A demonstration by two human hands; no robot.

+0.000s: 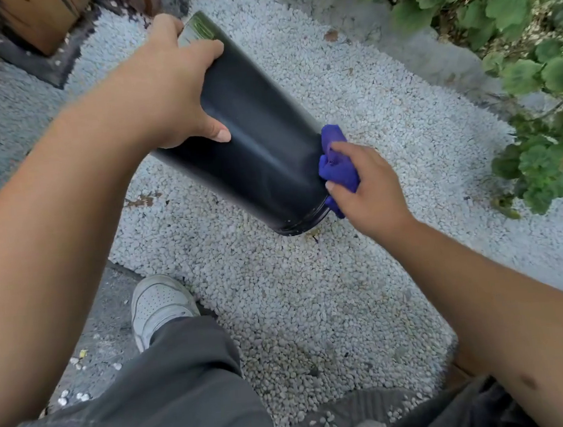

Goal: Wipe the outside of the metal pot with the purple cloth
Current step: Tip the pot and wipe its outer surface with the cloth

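A tall dark metal pot point(259, 139) is held tilted above white gravel, its wide rim end low toward me and its narrower base up and away. My left hand point(171, 86) grips the pot's upper part, thumb on the near side and fingers wrapped over the far side. My right hand point(366, 184) holds a bunched purple cloth point(338, 170) pressed against the pot's right side near the rim. Part of the cloth is hidden under my fingers.
White gravel point(315, 296) covers the ground below. Green leafy plants point(532, 51) border the right side behind a concrete strip. A dark slab and a brown wooden object point(42, 26) lie at the upper left. My white shoe point(158, 304) and grey trousers are at the bottom.
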